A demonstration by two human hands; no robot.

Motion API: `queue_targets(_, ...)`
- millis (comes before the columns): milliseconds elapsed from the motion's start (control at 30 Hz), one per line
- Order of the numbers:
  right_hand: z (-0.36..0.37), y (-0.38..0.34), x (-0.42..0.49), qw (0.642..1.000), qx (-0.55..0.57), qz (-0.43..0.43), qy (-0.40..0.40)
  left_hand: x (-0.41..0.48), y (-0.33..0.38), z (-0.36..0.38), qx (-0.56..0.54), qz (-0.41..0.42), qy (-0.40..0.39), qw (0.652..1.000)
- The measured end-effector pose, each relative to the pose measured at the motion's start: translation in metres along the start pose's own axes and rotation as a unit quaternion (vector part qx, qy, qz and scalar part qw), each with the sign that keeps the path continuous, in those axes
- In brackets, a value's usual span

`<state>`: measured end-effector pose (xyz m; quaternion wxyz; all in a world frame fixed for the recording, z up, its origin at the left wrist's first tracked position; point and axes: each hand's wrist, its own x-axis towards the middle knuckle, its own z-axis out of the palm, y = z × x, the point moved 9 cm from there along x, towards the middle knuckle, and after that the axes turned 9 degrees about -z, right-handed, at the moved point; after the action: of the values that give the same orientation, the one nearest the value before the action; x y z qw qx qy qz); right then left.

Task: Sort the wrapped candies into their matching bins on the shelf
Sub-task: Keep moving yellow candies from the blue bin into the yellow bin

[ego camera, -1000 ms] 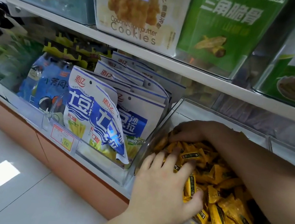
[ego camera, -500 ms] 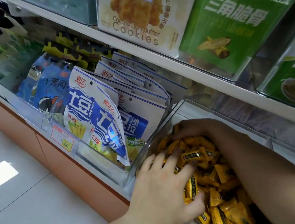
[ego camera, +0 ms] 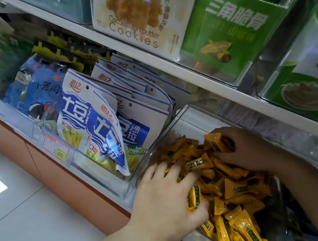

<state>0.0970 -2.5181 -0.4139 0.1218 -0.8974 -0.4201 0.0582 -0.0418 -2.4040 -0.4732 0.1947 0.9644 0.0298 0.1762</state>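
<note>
Candies [ego camera: 231,199] fill the clear bin [ego camera: 174,123], where the right hand [ego camera: 250,151], flat at the bin's back a second ago, has curled round a few and lifted them, while the left hand [ego camera: 164,193] presses spread-fingered at the bin's front, so picking looks begun.

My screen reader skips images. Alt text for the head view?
A person's left hand spreads over yellow wrapped candies in a clear bin on a shelf, while the right hand curls round some at the back. Blue snack bags stand alongside.
</note>
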Motion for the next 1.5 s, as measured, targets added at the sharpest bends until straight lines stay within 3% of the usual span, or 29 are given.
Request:
queue_targets(233, 0.006, 0.000, -0.041, 0.999, 0.000, 0.030, -0.027, 0.011, -0.009, -0.010, -0.093, -0.059, -0.015, 0.994)
queue_targets(333, 0.020, -0.023, -0.052, 0.995, -0.058, -0.008, -0.076, 0.023, 0.000, -0.020, -0.114, -0.032, 0.013, 0.993)
queue_targets(433, 0.032, -0.033, -0.056, 0.987, -0.123, -0.004, -0.104, 0.036, 0.017, -0.013, -0.145, 0.006, -0.025, 0.989)
queue_targets(567, 0.031, -0.040, -0.058, 0.994, 0.052, 0.004, -0.095, 0.032, 0.031, 0.007, -0.080, 0.053, -0.056, 0.994)
queue_targets(700, 0.018, -0.021, -0.053, 0.985, 0.158, 0.063, -0.031, 0.031, 0.032, 0.008, -0.070, 0.051, -0.034, 0.996)
queue_targets(800, -0.004, -0.013, -0.030, 0.989, 0.096, 0.061, 0.090, 0.029, 0.033, 0.007, -0.058, 0.054, -0.020, 0.997)
queue_targets(867, -0.010, -0.015, 0.000, 0.992, 0.052, 0.043, 0.104, 0.028, 0.031, 0.007, -0.061, 0.052, -0.021, 0.997)
queue_targets(1100, 0.061, 0.017, 0.091, 0.976, 0.010, 0.147, -0.160, 0.027, 0.030, 0.008, -0.070, 0.054, -0.031, 0.996)
queue_targets(1267, 0.095, 0.029, 0.098, 0.955, 0.082, 0.169, -0.231, 0.028, 0.030, 0.006, -0.067, 0.057, -0.027, 0.996)
queue_targets(1500, 0.096, 0.040, 0.103, 0.956, 0.099, 0.150, -0.234, 0.028, 0.030, 0.007, -0.063, 0.054, -0.035, 0.996)
